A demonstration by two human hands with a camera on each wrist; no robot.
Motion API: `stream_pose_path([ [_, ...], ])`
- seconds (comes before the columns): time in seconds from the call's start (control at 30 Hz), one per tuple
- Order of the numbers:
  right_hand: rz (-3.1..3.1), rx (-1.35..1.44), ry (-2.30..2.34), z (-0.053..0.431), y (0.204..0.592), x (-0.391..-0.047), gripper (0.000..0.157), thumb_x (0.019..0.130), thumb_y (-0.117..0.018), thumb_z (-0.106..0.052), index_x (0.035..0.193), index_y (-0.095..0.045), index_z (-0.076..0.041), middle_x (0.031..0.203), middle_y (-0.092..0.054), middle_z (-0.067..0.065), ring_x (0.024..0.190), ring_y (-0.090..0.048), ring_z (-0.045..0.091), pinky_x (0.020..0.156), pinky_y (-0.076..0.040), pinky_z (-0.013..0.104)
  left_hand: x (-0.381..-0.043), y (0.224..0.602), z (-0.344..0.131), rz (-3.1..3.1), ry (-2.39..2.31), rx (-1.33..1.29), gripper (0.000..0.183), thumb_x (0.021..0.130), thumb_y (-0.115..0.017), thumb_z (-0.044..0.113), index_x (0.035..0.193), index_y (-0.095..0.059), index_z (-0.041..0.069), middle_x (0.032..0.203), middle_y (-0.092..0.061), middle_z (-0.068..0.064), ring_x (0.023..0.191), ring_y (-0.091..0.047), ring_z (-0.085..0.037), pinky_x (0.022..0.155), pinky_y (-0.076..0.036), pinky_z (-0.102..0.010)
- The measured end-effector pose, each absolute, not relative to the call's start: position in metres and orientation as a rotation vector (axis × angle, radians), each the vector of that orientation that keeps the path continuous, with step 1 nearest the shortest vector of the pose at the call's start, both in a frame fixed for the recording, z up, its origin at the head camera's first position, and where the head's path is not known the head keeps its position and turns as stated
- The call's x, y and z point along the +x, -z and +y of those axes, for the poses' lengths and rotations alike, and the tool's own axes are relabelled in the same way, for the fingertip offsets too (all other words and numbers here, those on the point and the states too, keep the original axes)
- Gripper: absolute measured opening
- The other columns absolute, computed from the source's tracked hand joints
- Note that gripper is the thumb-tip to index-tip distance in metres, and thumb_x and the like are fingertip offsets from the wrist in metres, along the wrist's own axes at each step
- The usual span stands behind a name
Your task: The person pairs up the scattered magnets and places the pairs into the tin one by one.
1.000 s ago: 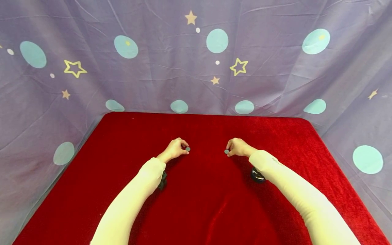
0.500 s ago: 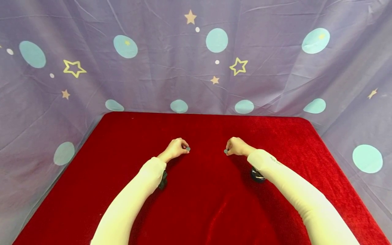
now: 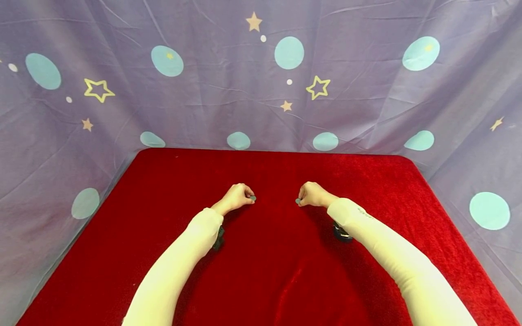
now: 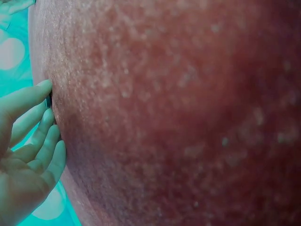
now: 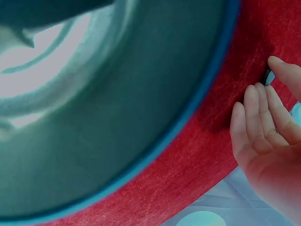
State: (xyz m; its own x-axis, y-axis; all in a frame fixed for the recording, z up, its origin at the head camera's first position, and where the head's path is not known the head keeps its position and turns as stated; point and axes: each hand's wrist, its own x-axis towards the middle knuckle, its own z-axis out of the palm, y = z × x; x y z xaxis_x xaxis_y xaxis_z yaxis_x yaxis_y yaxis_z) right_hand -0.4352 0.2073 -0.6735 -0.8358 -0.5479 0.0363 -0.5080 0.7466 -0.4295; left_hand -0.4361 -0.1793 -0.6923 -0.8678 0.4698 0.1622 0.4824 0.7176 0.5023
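Observation:
My left hand (image 3: 238, 196) pinches a small round grey-green disc (image 3: 253, 198) between thumb and index finger, left of the table's middle. Across from it, my right hand (image 3: 312, 194) holds a similar disc (image 3: 298, 201) by its edges. The two discs face each other with a stretch of red cloth between them. In the left wrist view, the disc's dark thin edge (image 4: 49, 100) shows between thumb and forefinger, close over the cloth. The right wrist view shows the other disc (image 5: 269, 78) nearly edge-on at the fingertips, with the other fingers straight beside it.
A dark round thing with a shiny middle (image 3: 341, 233) lies under the right forearm; its blue-rimmed side (image 5: 188, 125) fills much of the right wrist view. A black device (image 3: 219, 239) sits under the left wrist. Red cloth (image 3: 261, 271) covers the table; a patterned curtain (image 3: 228, 99) surrounds it.
Both hands have shifted slightly inward, each with its disc, so the gap between the discs is a little narrower. The grips look the same.

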Motion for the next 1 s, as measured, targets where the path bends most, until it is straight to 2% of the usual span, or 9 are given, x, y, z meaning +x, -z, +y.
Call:
stream_pose_path([
  [0.17,2.847,-0.847,0.673,0.204,0.677,-0.438,0.023,0.052,-0.083,-0.041,0.064,-0.064,-0.035,0.06,-0.06,-0.023,0.06,-0.059,-0.001,0.061,-0.048,0.024,-0.412,0.661,-0.165,-2.88,0.862,-0.803,0.03,0.063,-0.081,0.039,0.084,-0.072,0.021,0.073,-0.067,0.011,0.068,-0.06,-0.003,0.065,-0.048,-0.025],
  [0.3,2.828,-0.851,0.692,0.198,0.668,-0.43,0.024,0.052,-0.083,-0.042,0.064,-0.065,-0.035,0.061,-0.061,-0.022,0.06,-0.058,-0.002,0.06,-0.048,0.023,-0.341,0.558,-0.141,-2.861,0.933,-0.845,0.028,0.069,-0.078,0.036,0.081,-0.072,0.012,0.07,-0.067,0.008,0.066,-0.061,-0.005,0.063,-0.047,-0.022],
  [0.33,2.817,-0.865,0.722,0.192,0.644,-0.413,0.028,0.051,-0.081,-0.052,0.063,-0.064,-0.035,0.059,-0.059,-0.024,0.059,-0.057,-0.003,0.06,-0.047,0.021,-0.321,0.529,-0.134,-2.878,0.949,-0.839,0.026,0.071,-0.077,0.033,0.082,-0.072,0.009,0.071,-0.068,0.006,0.067,-0.061,-0.006,0.065,-0.047,-0.022],
  [0.4,2.803,-0.912,0.746,0.178,0.591,-0.375,0.026,0.054,-0.081,-0.049,0.064,-0.065,-0.03,0.059,-0.06,-0.021,0.058,-0.058,-0.002,0.059,-0.046,0.019,-0.292,0.483,-0.123,-2.933,0.985,-0.835,0.024,0.074,-0.075,0.028,0.083,-0.072,0.006,0.073,-0.069,0.003,0.07,-0.062,-0.009,0.068,-0.048,-0.024],
  [0.53,2.764,-0.931,0.729,0.148,0.485,-0.301,0.022,0.065,-0.08,-0.034,0.069,-0.07,-0.014,0.065,-0.067,-0.007,0.064,-0.061,0.007,0.064,-0.048,0.023,-0.313,0.518,-0.122,-2.904,0.925,-0.865,0.021,0.07,-0.077,0.019,0.085,-0.073,0.006,0.075,-0.069,0.001,0.071,-0.062,-0.01,0.069,-0.048,-0.023],
  [0.57,2.753,-0.963,0.737,0.149,0.492,-0.307,0.016,0.065,-0.08,-0.023,0.071,-0.07,-0.012,0.067,-0.067,-0.004,0.064,-0.061,0.008,0.063,-0.048,0.023,-0.328,0.54,-0.124,-2.891,0.915,-0.878,0.021,0.068,-0.078,0.022,0.085,-0.073,0.009,0.074,-0.069,0.004,0.07,-0.061,-0.007,0.067,-0.047,-0.021],
  [0.63,2.721,-0.956,0.742,0.148,0.5,-0.316,0.017,0.065,-0.08,-0.024,0.071,-0.07,-0.012,0.068,-0.068,-0.003,0.064,-0.061,0.009,0.062,-0.048,0.024,-0.354,0.58,-0.126,-2.84,0.88,-0.913,0.024,0.066,-0.079,0.026,0.084,-0.073,0.012,0.072,-0.068,0.007,0.067,-0.06,-0.005,0.063,-0.045,-0.019],
  [0.77,2.669,-0.889,0.754,0.142,0.492,-0.316,0.018,0.064,-0.081,-0.024,0.069,-0.07,-0.011,0.068,-0.068,-0.002,0.064,-0.062,0.01,0.062,-0.049,0.025,-0.35,0.567,-0.117,-2.878,0.923,-0.94,0.026,0.064,-0.081,0.03,0.082,-0.073,0.014,0.071,-0.067,0.008,0.065,-0.06,-0.005,0.062,-0.045,-0.019],
  [1.0,2.722,-0.8,0.638,0.116,0.429,-0.266,0.016,0.068,-0.076,-0.006,0.077,-0.069,0.005,0.074,-0.069,0.013,0.068,-0.062,0.018,0.066,-0.049,0.026,-0.276,0.459,-0.091,-3.004,0.979,-0.855,0.019,0.068,-0.077,0.012,0.084,-0.072,0.002,0.075,-0.07,-0.005,0.072,-0.064,-0.015,0.069,-0.05,-0.026],
])
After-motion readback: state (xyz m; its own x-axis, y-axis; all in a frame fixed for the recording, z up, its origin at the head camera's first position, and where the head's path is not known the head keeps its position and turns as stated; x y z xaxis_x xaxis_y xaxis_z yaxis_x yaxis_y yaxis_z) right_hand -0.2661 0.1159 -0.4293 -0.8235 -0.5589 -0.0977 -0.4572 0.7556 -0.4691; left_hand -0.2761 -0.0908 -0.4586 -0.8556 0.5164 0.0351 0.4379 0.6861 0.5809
